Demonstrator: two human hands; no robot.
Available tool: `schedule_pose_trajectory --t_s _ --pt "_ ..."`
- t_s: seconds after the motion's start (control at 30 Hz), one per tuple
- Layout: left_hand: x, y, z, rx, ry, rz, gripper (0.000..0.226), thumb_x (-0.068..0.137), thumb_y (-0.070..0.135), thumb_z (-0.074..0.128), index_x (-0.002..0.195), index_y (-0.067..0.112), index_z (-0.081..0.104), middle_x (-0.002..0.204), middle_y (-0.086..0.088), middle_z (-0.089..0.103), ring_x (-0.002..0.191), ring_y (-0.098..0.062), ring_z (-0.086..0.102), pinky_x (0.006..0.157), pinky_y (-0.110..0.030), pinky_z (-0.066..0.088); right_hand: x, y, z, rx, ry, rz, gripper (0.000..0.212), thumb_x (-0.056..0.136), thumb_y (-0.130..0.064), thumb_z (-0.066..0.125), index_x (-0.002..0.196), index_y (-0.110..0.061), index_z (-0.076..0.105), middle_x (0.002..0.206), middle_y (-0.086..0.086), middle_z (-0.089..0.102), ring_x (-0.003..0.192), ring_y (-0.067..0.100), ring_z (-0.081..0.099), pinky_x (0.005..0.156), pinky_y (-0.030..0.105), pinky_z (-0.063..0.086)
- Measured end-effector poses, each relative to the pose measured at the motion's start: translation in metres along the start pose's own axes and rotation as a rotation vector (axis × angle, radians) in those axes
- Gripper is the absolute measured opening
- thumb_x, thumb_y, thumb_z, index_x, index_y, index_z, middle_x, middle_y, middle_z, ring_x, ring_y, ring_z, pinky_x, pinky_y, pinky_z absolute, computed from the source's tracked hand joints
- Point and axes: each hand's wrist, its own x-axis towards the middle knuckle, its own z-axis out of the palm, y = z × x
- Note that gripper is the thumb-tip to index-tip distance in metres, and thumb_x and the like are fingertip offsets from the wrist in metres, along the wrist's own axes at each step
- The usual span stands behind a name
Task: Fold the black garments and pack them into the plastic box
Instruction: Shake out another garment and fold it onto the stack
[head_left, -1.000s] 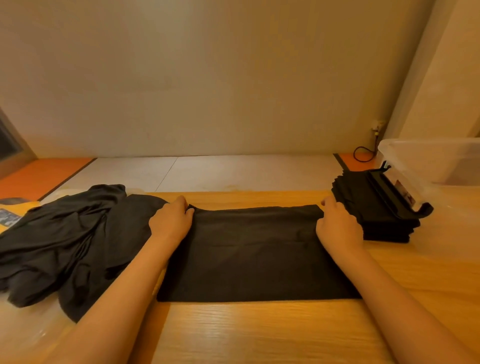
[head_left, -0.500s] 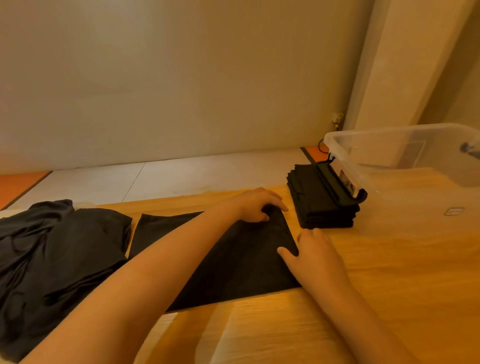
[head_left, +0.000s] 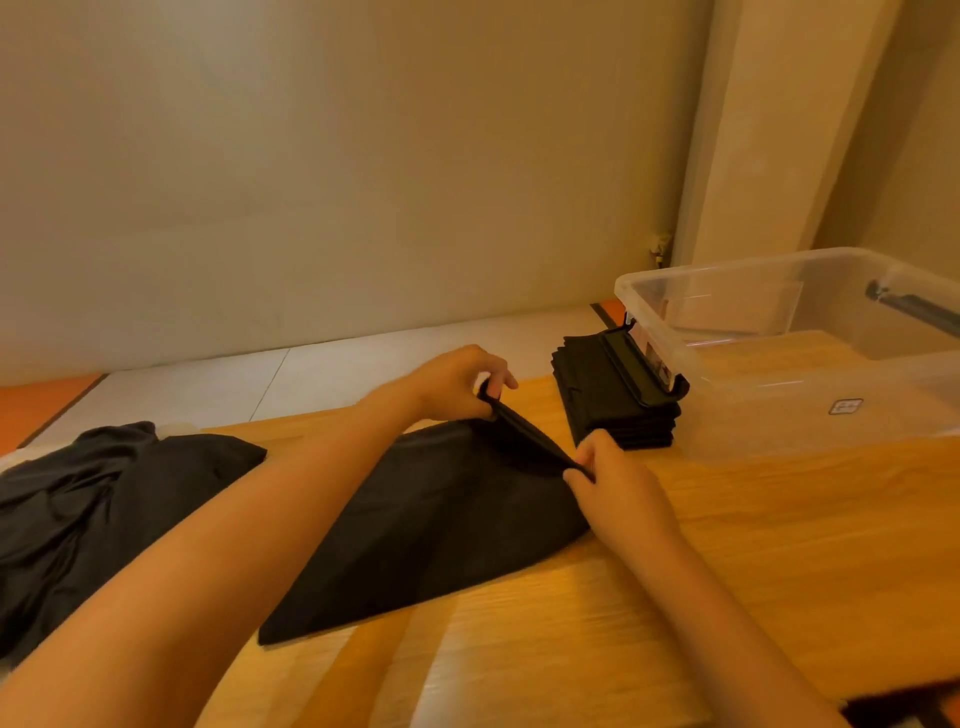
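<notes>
Both hands, flat on the garment (head_left: 431, 525) half a second ago, now pinch its box-side edge: left hand (head_left: 457, 387) takes the far corner, right hand (head_left: 618, 483) the near. Edge lifted taut, probably to fold over squarely. Garment lies near plastic box (head_left: 654, 312); folded stack (head_left: 613, 415) sits against it; loose pile (head_left: 104, 499) well away.

Crumpled black garment pile (head_left: 78, 499) at tabletop's left edge was cut off; clear plastic box (head_left: 670, 338) cut off right; its small label (head_left: 845, 406) illegible.
</notes>
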Motion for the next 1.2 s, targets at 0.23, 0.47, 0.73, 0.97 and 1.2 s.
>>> schedule_pose_trajectory --t_s 0.23,0.47,0.73,0.97,1.2 --pt "-0.071 0.033 -0.085 -0.108 0.21 -0.074 0.022 0.078 -0.002 0.066 0.071 0.014 0.052 0.084 -0.003 0.062 0.084 -0.01 0.056 0.091 -0.032 0.044 -0.002 -0.048 -0.07 0.223 0.135 -0.226 0.025 0.093 -0.02 0.061 0.117 -0.018 0.06 0.108 -0.005 0.06 0.097 0.012 0.057 0.081 0.027 0.048" --pt "-0.142 0.074 -0.143 -0.282 0.357 -0.081 0.012 0.086 0.007 0.068 0.096 0.013 0.068 0.091 -0.002 0.072 0.089 -0.013 0.068 0.082 -0.02 0.053 -0.034 -0.1 -0.133 0.314 0.157 -0.434 0.013 0.087 -0.02 0.068 0.098 -0.012 0.069 0.089 0.0 0.066 0.085 0.015 0.061 0.073 0.028 0.048" --pt "-0.193 0.116 -0.18 -0.389 0.54 -0.001 0.008 0.088 0.016 0.065 0.093 0.012 0.07 0.089 -0.002 0.072 0.087 -0.015 0.068 0.071 -0.024 0.057 -0.067 -0.138 -0.187 0.544 0.181 -0.581 0.008 0.09 -0.024 0.064 0.096 -0.019 0.067 0.088 -0.005 0.065 0.079 0.001 0.06 0.06 0.011 0.045" --pt "-0.177 0.092 -0.183 -0.376 0.539 -0.069 0.009 0.09 0.022 0.064 0.092 0.016 0.071 0.088 -0.001 0.074 0.084 -0.014 0.071 0.07 -0.023 0.057 -0.02 -0.154 -0.185 0.597 0.034 -0.502 0.003 0.091 -0.022 0.063 0.092 -0.023 0.066 0.092 -0.003 0.064 0.086 0.01 0.061 0.066 0.019 0.048" --pt "-0.137 0.043 -0.182 -0.242 0.659 -0.104 0.011 0.094 0.022 0.058 0.092 0.021 0.069 0.091 0.002 0.071 0.086 -0.013 0.068 0.075 -0.022 0.058 0.045 -0.163 -0.155 0.677 -0.037 -0.442 0.005 0.091 -0.019 0.062 0.092 -0.023 0.065 0.095 -0.003 0.064 0.091 0.011 0.061 0.072 0.021 0.05"
